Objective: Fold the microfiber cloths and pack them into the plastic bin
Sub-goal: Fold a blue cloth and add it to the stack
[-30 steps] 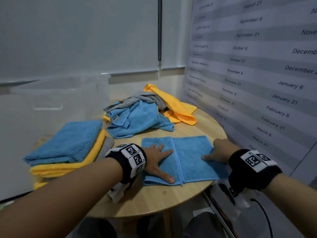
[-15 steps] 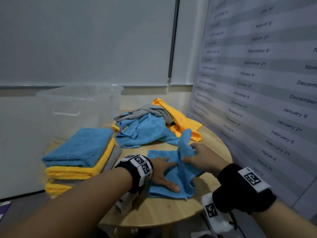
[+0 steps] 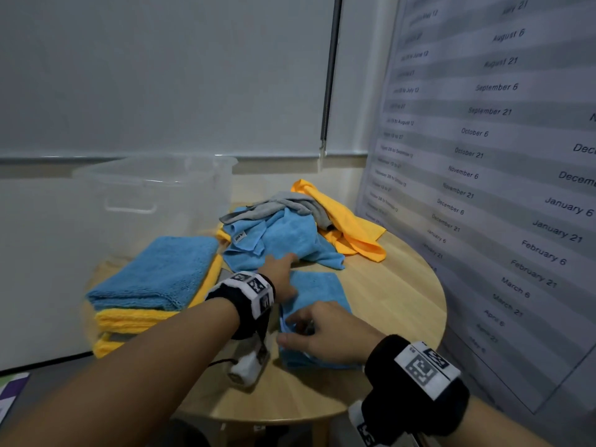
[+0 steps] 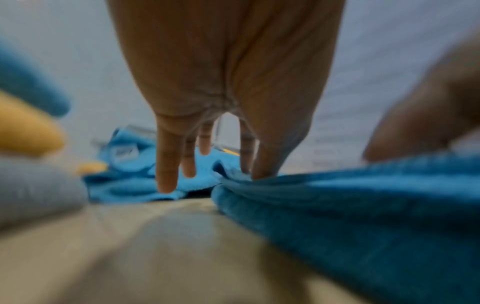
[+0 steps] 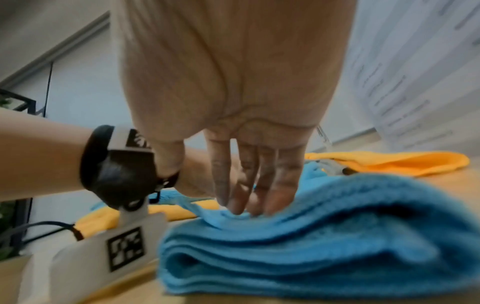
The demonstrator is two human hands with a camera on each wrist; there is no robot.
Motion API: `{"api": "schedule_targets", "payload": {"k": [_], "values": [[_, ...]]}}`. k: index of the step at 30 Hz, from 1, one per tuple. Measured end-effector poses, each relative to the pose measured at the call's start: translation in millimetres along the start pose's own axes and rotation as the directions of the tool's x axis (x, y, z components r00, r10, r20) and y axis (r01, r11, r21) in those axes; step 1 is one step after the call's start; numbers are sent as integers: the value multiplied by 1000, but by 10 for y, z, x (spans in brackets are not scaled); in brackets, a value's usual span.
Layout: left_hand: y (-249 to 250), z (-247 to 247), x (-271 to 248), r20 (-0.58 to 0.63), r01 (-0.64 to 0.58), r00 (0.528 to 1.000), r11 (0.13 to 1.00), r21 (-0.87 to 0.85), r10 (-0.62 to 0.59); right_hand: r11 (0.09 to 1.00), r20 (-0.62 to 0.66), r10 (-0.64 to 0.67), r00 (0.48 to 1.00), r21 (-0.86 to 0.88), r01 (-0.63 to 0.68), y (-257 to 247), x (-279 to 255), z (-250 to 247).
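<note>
A blue microfiber cloth (image 3: 322, 287) lies folded in layers on the round wooden table (image 3: 393, 304), near its front. My right hand (image 3: 316, 333) rests on the cloth's near left part, straight fingers pressing its top layer (image 5: 311, 236). My left hand (image 3: 282, 279) lies at the cloth's far left edge with fingers straight, pointing towards the loose pile; its thumb and forefinger touch the cloth's edge (image 4: 363, 205). The clear plastic bin (image 3: 154, 162) stands at the back left. I cannot see inside it.
A stack of folded cloths (image 3: 161, 269), blue over yellow, sits on the left. Loose blue, grey and yellow cloths (image 3: 283, 233) are heaped at the back. A wall chart of dates (image 3: 483, 156) runs close along the table's right side.
My right hand lifted the cloth's right half and laid it over to the left, halving the cloth. My left hand slid off the top to the far left edge.
</note>
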State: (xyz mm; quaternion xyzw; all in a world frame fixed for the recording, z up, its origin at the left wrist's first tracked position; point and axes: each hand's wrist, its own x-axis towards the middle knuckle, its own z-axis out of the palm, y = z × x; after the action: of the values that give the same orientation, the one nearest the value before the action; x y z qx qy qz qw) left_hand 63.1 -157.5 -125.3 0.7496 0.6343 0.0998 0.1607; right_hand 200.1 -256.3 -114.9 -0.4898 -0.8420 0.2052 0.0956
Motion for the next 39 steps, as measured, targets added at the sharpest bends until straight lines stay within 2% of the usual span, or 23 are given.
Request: {"api": "schedule_targets", "payload": {"k": [1,2,3,5,7,8,12,17,20,23,25,27,28,29,30,31,32,33,34,36,38,39], "values": [[9,27,-16,2,-89,996,982,169,90,1000,-19,-23,1000,-3,23,15,-13,-32],[16,48,-16,24,-168,985,949,266,168,999,-34,-31,999,-36,29,59,-10,-57],[15,65,-5,62,-234,972,920,315,226,995,-21,-18,1000,-102,16,127,3,-62],[17,79,30,146,-272,961,903,333,236,954,130,99,987,-295,-57,244,11,-17],[27,78,50,208,-258,958,910,325,197,919,295,229,928,-381,-105,306,-22,106],[30,81,64,221,-250,958,909,334,183,917,332,239,912,-387,-99,307,-55,163],[60,79,105,251,-243,955,907,344,161,930,406,131,905,-365,29,249,-217,251],[107,92,120,213,-183,968,953,243,132,927,432,48,900,-354,121,182,-343,241],[108,58,124,164,-91,984,986,138,68,936,411,-2,912,-321,146,184,-356,255],[102,-59,132,177,-58,984,985,165,29,961,415,-26,910,-242,138,200,-367,161],[121,-173,93,162,-96,985,975,201,64,979,330,-77,941,-153,134,216,-389,31],[137,-320,8,113,-138,986,982,129,124,993,87,-119,989,-3,119,223,-421,-99],[146,-416,-51,81,-164,984,984,63,158,990,-85,-99,991,90,107,232,-426,-149],[163,-523,-123,44,-201,979,980,4,201,977,-243,-41,969,194,90,228,-433,-196],[183,-643,-206,8,-247,969,968,-48,247,944,-347,57,936,323,62,213,-429,-234],[206,-774,-298,-29,-305,952,948,-93,304,874,-370,193,909,485,12,190,-411,-273],[241,-912,-412,-72,-373,928,921,-110,367,751,-302,335,893,658,-60,166,-384,-310],[281,-1043,-533,-125,-442,895,890,-109,429,583,-175,436,883,802,-129,138,-353,-344],[324,-1162,-668,-174,-507,857,855,-109,486,399,-35,467,884,900,-174,95,-336,-374],[343,-1305,-933,-247,-633,763,768,-95,598,72,140,369,919,981,-178,15,-296,-418],[300,-1306,-1209,-283,-738,651,674,-21,704,-202,135,183,974,975,-97,-92,-280,-474],[256,-1269,-1336,-267,-775,604,631,23,751,-301,118,105,987,950,-82,-180,-286,-509]]}}
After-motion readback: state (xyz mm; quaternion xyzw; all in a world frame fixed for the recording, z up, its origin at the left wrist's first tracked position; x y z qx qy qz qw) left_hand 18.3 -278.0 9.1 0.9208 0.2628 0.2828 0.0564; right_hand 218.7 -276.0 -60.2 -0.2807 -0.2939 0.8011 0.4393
